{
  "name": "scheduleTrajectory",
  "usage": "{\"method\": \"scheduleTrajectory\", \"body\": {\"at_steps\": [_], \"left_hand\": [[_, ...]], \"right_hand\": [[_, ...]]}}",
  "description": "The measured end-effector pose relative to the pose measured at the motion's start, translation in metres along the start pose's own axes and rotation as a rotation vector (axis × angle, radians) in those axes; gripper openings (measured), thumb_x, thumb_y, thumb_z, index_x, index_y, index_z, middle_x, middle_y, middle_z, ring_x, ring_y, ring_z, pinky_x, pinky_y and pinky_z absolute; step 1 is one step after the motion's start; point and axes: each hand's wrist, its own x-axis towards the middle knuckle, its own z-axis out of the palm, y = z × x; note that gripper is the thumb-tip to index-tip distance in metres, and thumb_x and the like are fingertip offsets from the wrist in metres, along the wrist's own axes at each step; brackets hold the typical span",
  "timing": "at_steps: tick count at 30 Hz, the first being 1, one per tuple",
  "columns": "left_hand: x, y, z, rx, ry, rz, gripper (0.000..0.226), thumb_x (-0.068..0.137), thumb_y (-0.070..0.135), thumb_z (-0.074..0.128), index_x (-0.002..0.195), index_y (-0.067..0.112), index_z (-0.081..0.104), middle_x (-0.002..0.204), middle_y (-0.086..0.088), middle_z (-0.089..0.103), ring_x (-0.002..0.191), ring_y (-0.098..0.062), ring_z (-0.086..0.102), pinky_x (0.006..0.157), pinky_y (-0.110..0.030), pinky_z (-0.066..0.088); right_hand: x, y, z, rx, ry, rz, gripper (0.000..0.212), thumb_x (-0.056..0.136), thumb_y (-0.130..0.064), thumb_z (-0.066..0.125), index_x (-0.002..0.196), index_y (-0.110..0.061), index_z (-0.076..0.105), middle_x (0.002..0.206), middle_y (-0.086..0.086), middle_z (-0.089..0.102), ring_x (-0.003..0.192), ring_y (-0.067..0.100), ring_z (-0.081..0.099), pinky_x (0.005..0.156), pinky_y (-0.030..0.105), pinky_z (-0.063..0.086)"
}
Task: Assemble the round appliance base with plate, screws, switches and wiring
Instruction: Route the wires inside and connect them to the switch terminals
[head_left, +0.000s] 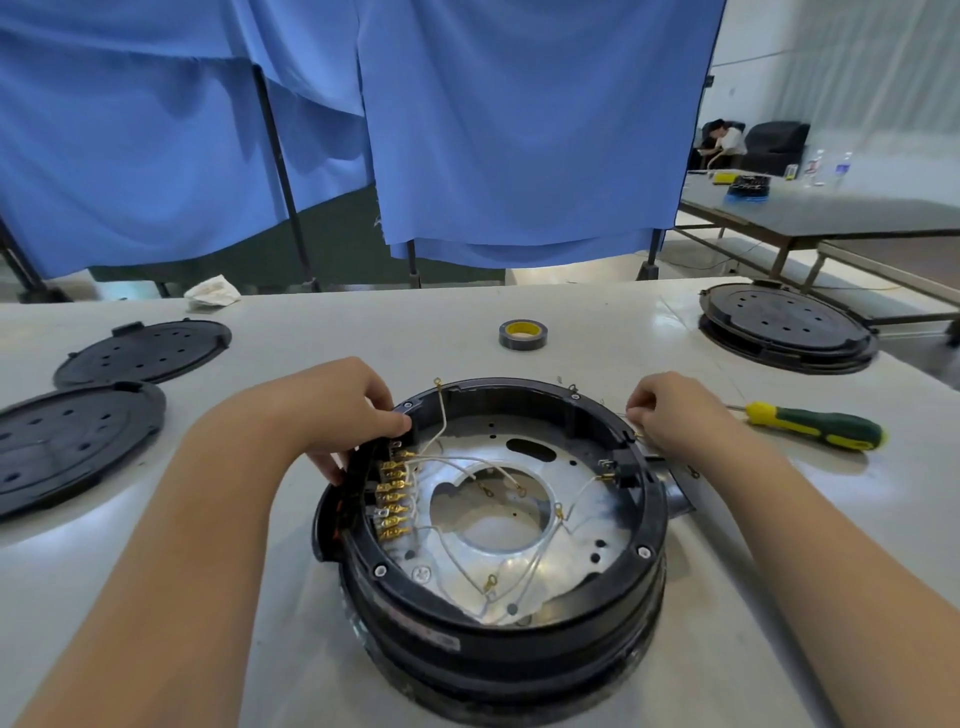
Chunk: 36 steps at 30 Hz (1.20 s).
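The round black appliance base (519, 623) stands open side up at the table's near middle. A silver metal plate (566, 467) with a large centre hole lies inside it. A switch block with several brass terminals (390, 501) sits on the base's left wall, and white wires (467, 462) run from it across the plate. My left hand (353, 410) grips the base's upper-left rim beside the switch block. My right hand (670, 410) rests on the table by the right rim, its fingers curled and pinching something small that I cannot make out.
A yellow-and-green screwdriver (815, 425) lies to the right of my right hand. A roll of black tape (523, 334) sits behind the base. Two black perforated covers (78, 441) lie at left, another base (787, 327) at far right. Blue curtains hang behind the table.
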Motion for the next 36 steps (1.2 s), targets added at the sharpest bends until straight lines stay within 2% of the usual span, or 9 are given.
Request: {"method": "scheduleTrajectory", "body": {"at_steps": [4,8,12,16,19,25,28,32,36], "left_hand": [[0.000,-0.001,0.001,0.021,0.012,0.002,0.022,0.093,0.029,0.063,0.095,0.008,0.069,0.085,-0.011,0.069,0.070,-0.026,0.071,0.051,-0.032,0.060],[0.002,0.001,0.002,0.061,0.028,0.005,0.021,0.094,0.032,0.062,0.094,0.012,0.068,0.085,-0.009,0.069,0.066,-0.026,0.072,0.052,-0.029,0.059],[0.004,0.003,0.004,0.087,0.029,0.011,0.020,0.094,0.035,0.060,0.093,0.016,0.068,0.086,-0.006,0.070,0.065,-0.026,0.073,0.056,-0.027,0.059],[0.005,0.005,0.007,0.099,0.030,0.015,0.020,0.094,0.035,0.060,0.093,0.017,0.066,0.085,-0.005,0.069,0.060,-0.025,0.072,0.054,-0.026,0.058],[0.007,0.007,0.010,0.130,0.038,0.023,0.023,0.095,0.035,0.057,0.095,0.014,0.066,0.086,-0.005,0.068,0.056,-0.023,0.072,0.054,-0.027,0.058],[0.007,0.010,0.012,0.152,0.039,0.027,0.026,0.095,0.037,0.055,0.099,0.013,0.066,0.088,-0.005,0.067,0.056,-0.022,0.072,0.055,-0.030,0.060],[0.006,0.011,0.012,0.145,0.044,0.021,0.025,0.095,0.036,0.056,0.096,0.013,0.066,0.086,-0.006,0.068,0.053,-0.021,0.071,0.050,-0.027,0.058],[0.004,0.011,0.013,0.132,0.042,0.022,0.026,0.094,0.036,0.057,0.096,0.012,0.067,0.087,-0.006,0.068,0.059,-0.022,0.071,0.050,-0.027,0.058],[0.002,0.012,0.013,0.124,0.037,0.026,0.028,0.094,0.036,0.058,0.100,0.009,0.067,0.089,-0.008,0.069,0.066,-0.022,0.071,0.050,-0.029,0.059]], "right_hand": [[-0.001,-0.003,0.001,-0.046,-0.043,0.042,0.014,0.092,-0.011,0.053,0.089,-0.007,0.066,0.101,0.015,0.068,0.091,0.030,0.059,0.072,0.031,0.044],[-0.003,-0.003,-0.001,-0.015,-0.003,0.042,0.023,0.087,-0.003,0.050,0.102,0.010,0.062,0.110,0.028,0.061,0.103,0.041,0.058,0.083,0.046,0.050],[-0.005,-0.003,-0.005,0.018,0.020,0.021,0.018,0.088,-0.007,0.053,0.094,0.002,0.066,0.099,0.023,0.067,0.092,0.036,0.061,0.078,0.039,0.050],[-0.001,0.001,-0.006,0.027,0.038,0.056,0.018,0.088,-0.004,0.051,0.097,0.003,0.064,0.104,0.022,0.065,0.098,0.038,0.059,0.083,0.044,0.049],[0.003,0.004,-0.009,0.137,0.031,0.056,0.008,0.092,-0.010,0.053,0.089,-0.011,0.060,0.099,0.011,0.065,0.093,0.029,0.057,0.084,0.038,0.048],[0.004,0.002,-0.019,0.382,0.030,-0.011,0.004,0.089,-0.013,0.062,0.086,-0.014,0.064,0.083,0.003,0.066,0.073,0.011,0.057,0.058,0.019,0.039],[0.004,0.000,-0.021,0.431,0.081,-0.018,0.002,0.088,-0.014,0.065,0.088,-0.015,0.063,0.086,0.006,0.065,0.077,0.020,0.060,0.058,0.022,0.041],[0.004,0.001,-0.025,0.461,0.120,-0.023,0.004,0.087,-0.015,0.066,0.088,-0.016,0.063,0.089,0.008,0.066,0.081,0.026,0.065,0.070,0.032,0.051],[0.001,0.003,-0.031,0.305,0.164,-0.060,0.003,0.086,-0.019,0.067,0.088,-0.018,0.065,0.085,0.001,0.065,0.079,0.018,0.061,0.067,0.028,0.045]]}}
